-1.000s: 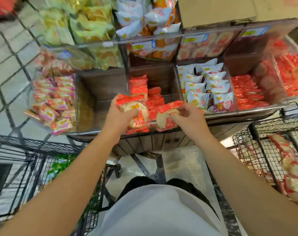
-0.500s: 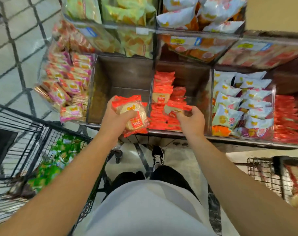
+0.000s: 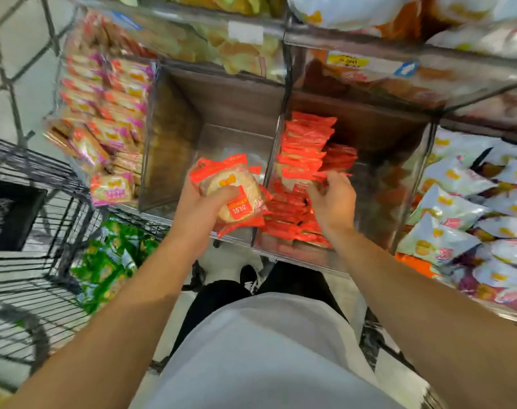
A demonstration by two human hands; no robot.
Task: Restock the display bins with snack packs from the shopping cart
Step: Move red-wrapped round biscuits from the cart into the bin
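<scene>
The left hand (image 3: 202, 203) has its grip curled round a stack of glossy red snack packs (image 3: 232, 194), each a crinkled film wrapper over a round pale biscuit, held above the front edge of a clear plastic bin (image 3: 174, 134) with a bare floor. The right hand (image 3: 334, 199) reaches into the neighbouring bin (image 3: 410, 178), its fingers bent onto the red packs (image 3: 307, 143) stacked there; blur hides whether its grip pinches one. A black wire shopping cart (image 3: 30, 231) holds green packs (image 3: 109, 261).

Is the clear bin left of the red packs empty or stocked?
Empty: the clear bin shows bare wooden back and floor; the left hand holds red packs over it.
</scene>
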